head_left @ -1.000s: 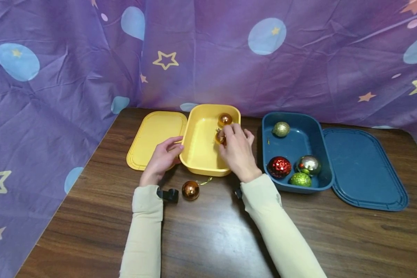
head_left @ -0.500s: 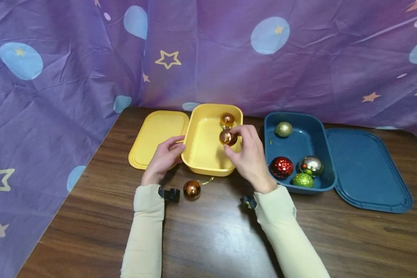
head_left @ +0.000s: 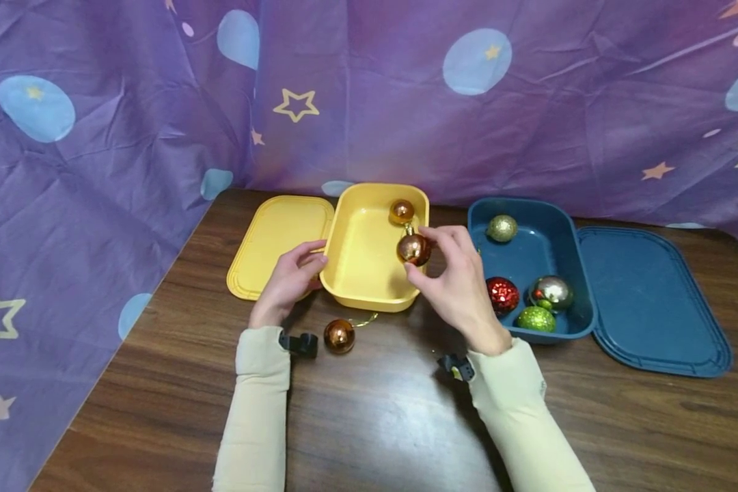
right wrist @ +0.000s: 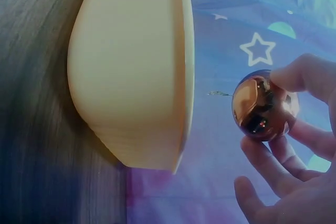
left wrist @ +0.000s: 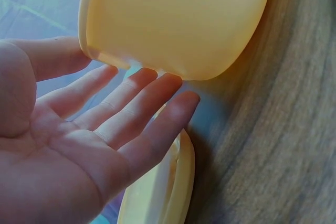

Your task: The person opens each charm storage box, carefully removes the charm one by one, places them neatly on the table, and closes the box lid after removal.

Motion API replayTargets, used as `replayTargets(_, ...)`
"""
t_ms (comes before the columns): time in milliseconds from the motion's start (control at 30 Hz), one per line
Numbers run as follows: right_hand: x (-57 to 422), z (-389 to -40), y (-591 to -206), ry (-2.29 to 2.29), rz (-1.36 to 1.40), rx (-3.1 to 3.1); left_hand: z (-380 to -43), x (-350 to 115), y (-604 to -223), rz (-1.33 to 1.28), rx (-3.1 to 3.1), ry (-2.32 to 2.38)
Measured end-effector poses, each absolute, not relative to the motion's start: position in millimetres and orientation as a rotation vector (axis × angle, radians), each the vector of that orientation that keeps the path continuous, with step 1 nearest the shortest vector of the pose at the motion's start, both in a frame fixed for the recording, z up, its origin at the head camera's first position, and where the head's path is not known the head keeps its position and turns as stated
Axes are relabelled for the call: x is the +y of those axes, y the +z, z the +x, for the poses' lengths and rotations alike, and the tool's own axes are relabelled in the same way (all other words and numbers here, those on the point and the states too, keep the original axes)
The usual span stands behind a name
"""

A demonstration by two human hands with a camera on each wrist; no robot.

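Observation:
Pinched between my right hand's (head_left: 467, 294) thumb and fingers is a shiny copper Christmas ball (head_left: 413, 250), held up over the right side of the yellow container (head_left: 338, 290). In the right wrist view the ball (right wrist: 260, 108) hangs apart from the container wall (right wrist: 131, 77). My left hand (head_left: 288, 280) touches the container's left side; the left wrist view shows its fingers (left wrist: 142, 106) extended, tips at the wall. Another copper ball (head_left: 402, 211) lies inside at the far right. A third copper ball (head_left: 339, 336) with a gold loop sits on the table before the container.
A yellow lid (head_left: 277, 239) lies left of the yellow container. To the right stands a blue container (head_left: 581, 301) with red (head_left: 502, 295), silver (head_left: 551, 294), green (head_left: 536, 319) and gold (head_left: 502, 228) balls. A blue lid (head_left: 652, 301) lies beside it. A purple curtain (head_left: 375, 89) hangs behind.
My right hand has lifted the copper ball from inside the yellow container and drawn it right and toward me. My left hand stays at the container's side.

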State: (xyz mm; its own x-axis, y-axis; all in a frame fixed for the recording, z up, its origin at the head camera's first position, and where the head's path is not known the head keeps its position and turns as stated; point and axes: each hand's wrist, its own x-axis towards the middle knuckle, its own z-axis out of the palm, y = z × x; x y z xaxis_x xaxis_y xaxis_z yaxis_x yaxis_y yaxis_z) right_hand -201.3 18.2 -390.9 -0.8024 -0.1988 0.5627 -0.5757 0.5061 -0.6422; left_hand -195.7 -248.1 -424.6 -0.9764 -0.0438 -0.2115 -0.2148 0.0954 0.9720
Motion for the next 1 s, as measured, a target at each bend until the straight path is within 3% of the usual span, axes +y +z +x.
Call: replayTargets(1000, 60, -182, -368, 1.450, 0.698, -2.241, -196, -248, -421, -0.305, 2.204, 1.987)
